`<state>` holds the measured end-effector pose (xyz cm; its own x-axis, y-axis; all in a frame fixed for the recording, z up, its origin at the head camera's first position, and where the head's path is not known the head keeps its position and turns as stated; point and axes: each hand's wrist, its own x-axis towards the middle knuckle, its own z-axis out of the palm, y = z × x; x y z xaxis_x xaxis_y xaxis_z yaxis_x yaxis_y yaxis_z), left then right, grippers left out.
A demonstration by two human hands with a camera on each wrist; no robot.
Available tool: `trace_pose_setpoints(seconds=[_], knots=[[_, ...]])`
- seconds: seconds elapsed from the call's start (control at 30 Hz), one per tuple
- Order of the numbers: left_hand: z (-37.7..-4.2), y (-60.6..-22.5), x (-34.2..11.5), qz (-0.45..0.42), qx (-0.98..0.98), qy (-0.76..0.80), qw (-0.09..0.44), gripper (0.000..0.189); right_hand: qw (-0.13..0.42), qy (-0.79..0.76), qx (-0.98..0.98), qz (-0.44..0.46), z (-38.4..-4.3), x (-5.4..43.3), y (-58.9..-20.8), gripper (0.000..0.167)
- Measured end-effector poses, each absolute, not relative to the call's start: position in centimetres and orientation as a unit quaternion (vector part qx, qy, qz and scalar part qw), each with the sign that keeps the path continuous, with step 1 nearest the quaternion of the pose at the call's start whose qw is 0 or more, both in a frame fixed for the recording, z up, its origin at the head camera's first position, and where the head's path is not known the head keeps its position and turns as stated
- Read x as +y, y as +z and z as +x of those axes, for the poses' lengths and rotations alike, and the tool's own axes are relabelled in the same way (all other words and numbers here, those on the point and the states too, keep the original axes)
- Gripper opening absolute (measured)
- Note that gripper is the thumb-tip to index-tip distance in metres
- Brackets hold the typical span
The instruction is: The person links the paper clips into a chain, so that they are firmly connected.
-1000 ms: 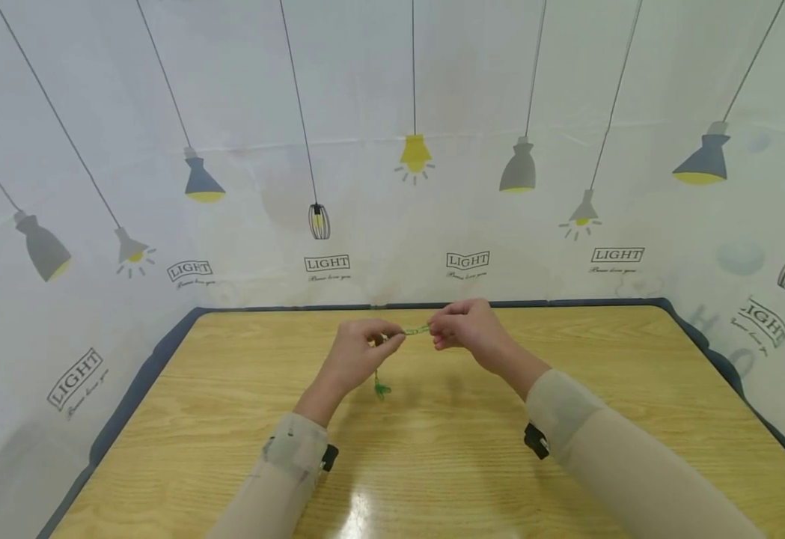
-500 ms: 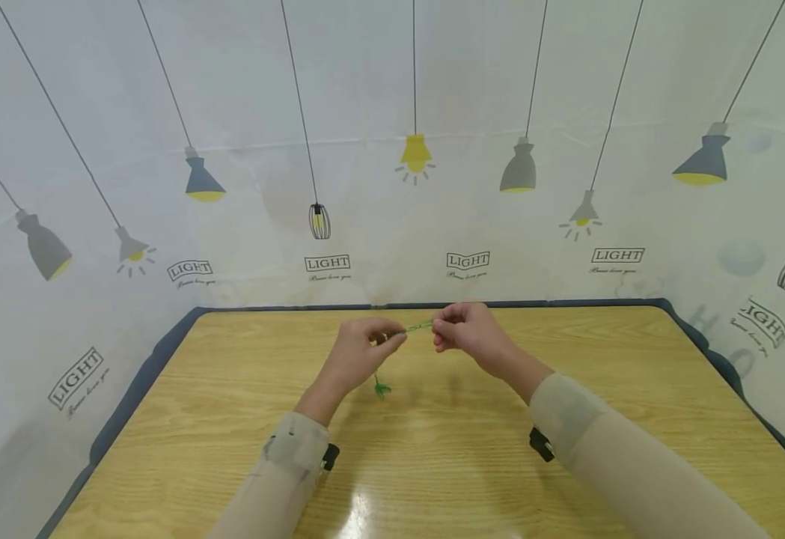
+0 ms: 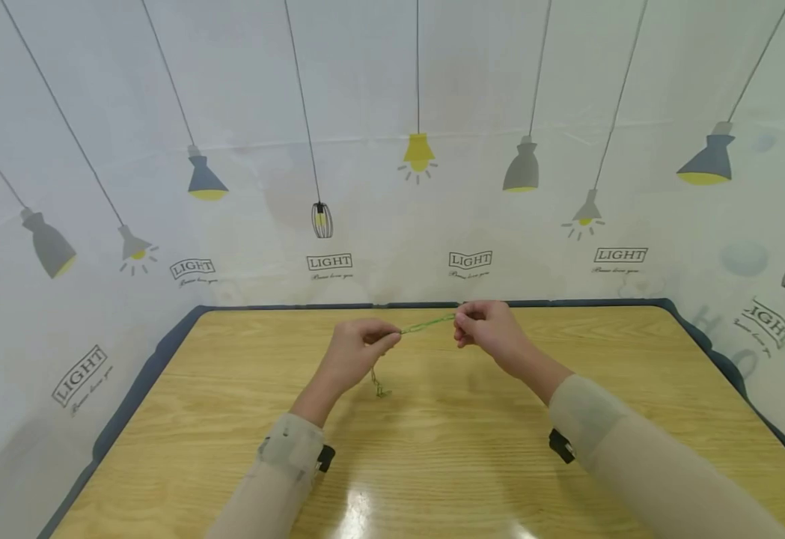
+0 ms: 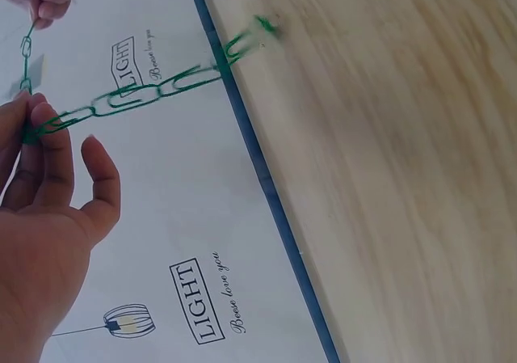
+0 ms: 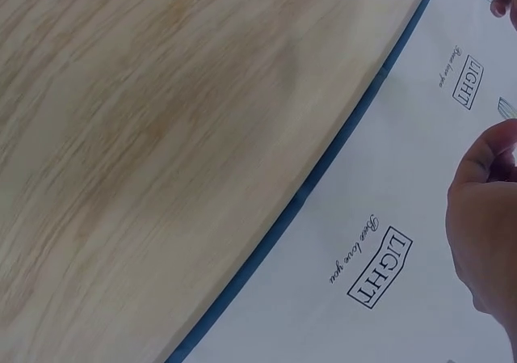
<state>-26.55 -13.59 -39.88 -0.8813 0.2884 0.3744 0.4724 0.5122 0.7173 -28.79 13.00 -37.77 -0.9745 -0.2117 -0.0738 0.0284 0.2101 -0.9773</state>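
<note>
A chain of green paper clips (image 4: 159, 92) runs between my two hands above the table. In the head view my left hand (image 3: 354, 353) pinches it partway along between thumb and fingertips. From there a loose length of linked clips hangs down over the wood, its end blurred in the left wrist view. Up and to the right, my right hand (image 3: 495, 334) pinches the other stretch of the chain, which slants upward between the hands, nearly taut. The right wrist view catches only part of the right hand (image 5: 487, 217) at its right edge; its fingertips are mostly cut off.
The wooden table (image 3: 432, 449) has a dark blue edge (image 3: 284, 307) along its back and sides. Behind it stands a white wall covering (image 3: 365, 90) printed with hanging lamps and "LIGHT" labels. Black straps with small devices sit at both wrists, over beige sleeves (image 3: 641, 442).
My right hand has moved to the right, so the stretch of chain between the hands is longer. The left hand stays almost in place, with the loose end still dangling below it.
</note>
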Motion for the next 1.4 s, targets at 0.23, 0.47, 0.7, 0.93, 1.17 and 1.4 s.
trace_pose_setpoints(seconds=[0.23,0.47,0.7,0.93,1.17,1.4], knots=[[-26.3,-39.9,-14.1,-0.212,-0.861,-0.455,0.077,0.019,0.086,-0.619,0.779,-0.051,-28.5,14.7,-37.3,0.020],[-26.3,-40.1,-15.2,-0.198,-0.853,-0.480,0.060,0.019,0.067,-0.629,0.773,-0.050,-28.4,16.6,-37.2,0.020],[-26.3,-40.1,-16.1,-0.192,-0.855,-0.477,0.063,0.020,0.066,-0.636,0.767,-0.043,-28.1,18.4,-37.3,0.021],[-26.3,-40.0,-17.1,-0.187,-0.856,-0.475,0.078,0.018,0.056,-0.631,0.773,-0.042,-27.7,19.6,-37.3,0.023],[-26.3,-40.0,-18.2,-0.165,-0.853,-0.490,0.068,0.021,0.051,-0.627,0.777,-0.029,-27.6,20.6,-37.3,0.024],[-26.4,-40.0,-19.1,-0.134,-0.837,-0.528,0.055,0.022,0.055,-0.626,0.778,-0.031,-27.2,21.2,-37.2,0.025]])
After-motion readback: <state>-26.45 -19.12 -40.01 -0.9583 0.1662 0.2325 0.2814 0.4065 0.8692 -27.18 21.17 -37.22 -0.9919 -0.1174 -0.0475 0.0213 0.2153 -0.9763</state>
